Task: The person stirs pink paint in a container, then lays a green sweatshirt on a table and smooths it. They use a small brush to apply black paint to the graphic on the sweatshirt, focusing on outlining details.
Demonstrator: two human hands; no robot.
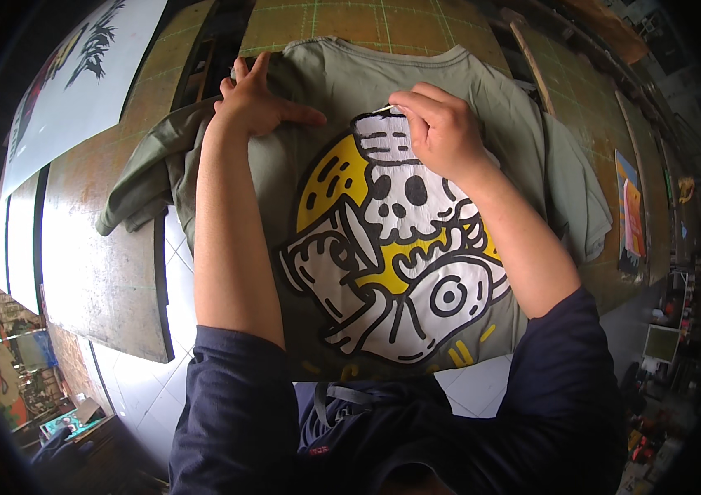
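Dark sleeves [239,396] are seen nearest. Grey-green T-shirt [280,173] is laid across boards [103,272], skull print [404,219] facing up. Thin white stick [381,109], kind can't be told, is pinched in right hand [443,124] at print's top edge. Left hand [256,103] is spread wide, pressed on shirt beside collar. Green-lined board [359,15] is seen beyond collar.

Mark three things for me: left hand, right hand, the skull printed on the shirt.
Left hand [249,107]: head view, back of the hand.
Right hand [444,130]: head view, back of the hand.
Printed skull [397,191]: head view, white area between its eye sockets.
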